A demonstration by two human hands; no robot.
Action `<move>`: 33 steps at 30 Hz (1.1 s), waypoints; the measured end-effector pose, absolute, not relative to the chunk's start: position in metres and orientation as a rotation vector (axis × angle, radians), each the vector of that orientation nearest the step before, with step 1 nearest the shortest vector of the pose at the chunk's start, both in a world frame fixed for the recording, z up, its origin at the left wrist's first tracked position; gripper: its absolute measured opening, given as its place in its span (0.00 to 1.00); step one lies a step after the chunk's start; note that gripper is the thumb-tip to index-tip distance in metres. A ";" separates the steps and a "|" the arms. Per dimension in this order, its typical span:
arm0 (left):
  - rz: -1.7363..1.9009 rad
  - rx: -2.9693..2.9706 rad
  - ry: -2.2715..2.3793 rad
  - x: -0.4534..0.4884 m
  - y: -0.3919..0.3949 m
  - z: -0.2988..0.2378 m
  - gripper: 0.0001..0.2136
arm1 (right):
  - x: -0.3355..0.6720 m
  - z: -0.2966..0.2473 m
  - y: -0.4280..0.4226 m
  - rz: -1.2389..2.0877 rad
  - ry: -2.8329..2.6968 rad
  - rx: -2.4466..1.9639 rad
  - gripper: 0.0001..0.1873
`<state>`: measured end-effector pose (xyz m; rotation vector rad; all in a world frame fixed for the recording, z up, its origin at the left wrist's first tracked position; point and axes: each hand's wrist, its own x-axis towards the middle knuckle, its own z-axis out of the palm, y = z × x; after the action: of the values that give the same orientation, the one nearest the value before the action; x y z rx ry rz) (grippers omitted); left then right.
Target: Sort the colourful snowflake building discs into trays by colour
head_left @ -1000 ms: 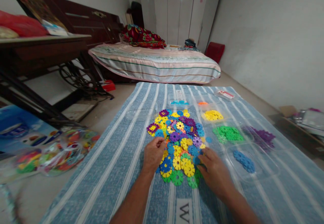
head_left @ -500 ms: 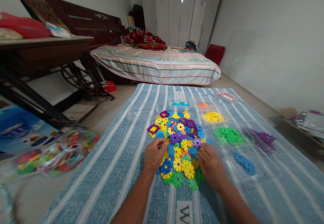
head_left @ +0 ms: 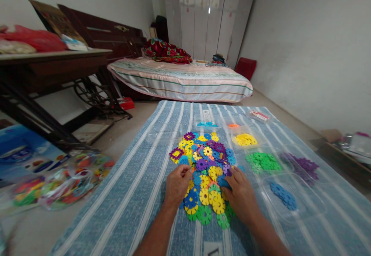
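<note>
A heap of toothed plastic discs (head_left: 204,196) in yellow, blue, purple and green lies on the striped cloth. At its left edge is my left hand (head_left: 177,184), closed with the fingertips pinched together. Whatever may be between those fingertips is too small to make out. On the heap's right side, my right hand (head_left: 240,192) has thumb and fingers closed on a blue toothed disc (head_left: 224,181). Clear tubs to the right hold sorted discs: yellow discs (head_left: 245,139), green discs (head_left: 264,161), purple discs (head_left: 303,167) and dark blue discs (head_left: 283,196).
Light blue discs (head_left: 206,124) and orange discs (head_left: 233,125) sit in tubs at the back. A clear lid or tray (head_left: 164,134) lies left of the heap. Bags of colourful pieces (head_left: 77,180) are on the floor at left. Beyond the table stands a bed (head_left: 179,80).
My right hand has shifted slightly left over the heap, and a blue disc now shows at its fingers. The left hand stays pinched in nearly the same place. The whole view has shifted slightly.
</note>
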<state>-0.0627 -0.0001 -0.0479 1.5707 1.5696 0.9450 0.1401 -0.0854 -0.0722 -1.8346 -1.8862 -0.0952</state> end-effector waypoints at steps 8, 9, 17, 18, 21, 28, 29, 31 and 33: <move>0.953 1.557 1.568 -0.062 -0.001 -0.046 0.09 | 0.137 -0.059 -0.087 0.143 -1.792 -1.694 0.05; 0.956 1.559 1.570 -0.062 -0.001 -0.046 0.09 | 0.137 -0.056 -0.087 0.174 -1.778 -1.682 0.06; 0.946 1.563 1.568 -0.063 -0.001 -0.050 0.08 | 0.143 -0.022 -0.037 0.460 -1.658 -1.607 0.06; 0.946 1.561 1.568 -0.063 -0.001 -0.051 0.08 | 0.144 -0.016 -0.024 0.530 -1.606 -1.613 0.07; 0.947 1.558 1.573 -0.063 -0.001 -0.051 0.08 | 0.145 0.000 0.015 0.760 -1.463 -1.642 0.12; 0.935 1.543 1.574 -0.064 -0.003 -0.055 0.08 | 0.141 0.031 0.108 0.752 -1.479 -1.693 0.16; 0.937 1.543 1.576 -0.064 -0.003 -0.056 0.08 | 0.142 0.035 0.121 0.707 -1.489 -1.726 0.16; 0.943 1.546 1.576 -0.064 -0.004 -0.057 0.08 | 0.144 0.040 0.147 0.582 -1.513 -1.816 0.15; 0.951 1.543 1.572 -0.064 -0.004 -0.057 0.08 | 0.148 0.042 0.165 0.412 -1.558 -1.923 0.15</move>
<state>-0.0640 -0.0044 -0.0566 1.5426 1.5716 0.9509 0.1481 0.1652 0.0418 -1.9226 -1.5581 0.4119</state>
